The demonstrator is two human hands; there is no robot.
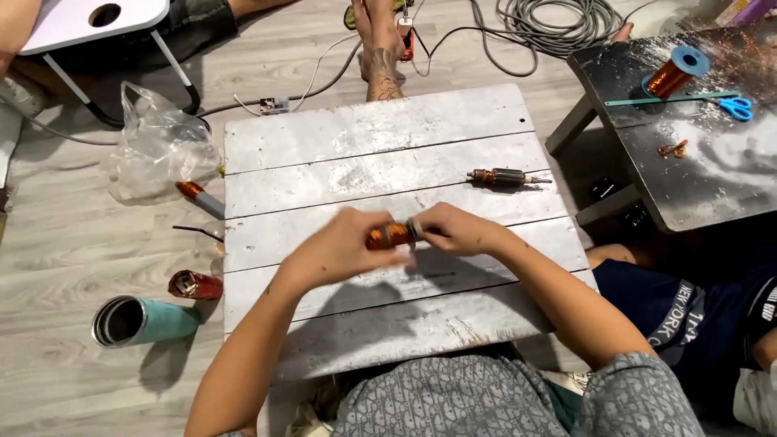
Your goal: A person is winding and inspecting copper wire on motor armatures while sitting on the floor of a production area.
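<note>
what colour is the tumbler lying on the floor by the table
Teal, with a silvery metal rim; the tumbler shows in the head view.

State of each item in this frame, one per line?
Copper-wound armature: held by both hands above the board.
Left hand: gripping it.
Right hand: gripping its end.
Second armature: lying loose on board.
Teal tumbler: on its side, open.
Scissors: closed.

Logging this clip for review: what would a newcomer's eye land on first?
Both hands, left hand and right hand, grip a copper-wound motor armature over the middle of the white plank table. A second armature lies farther back on the table, and a copper wire spool sits on the dark bench at upper right.
</note>
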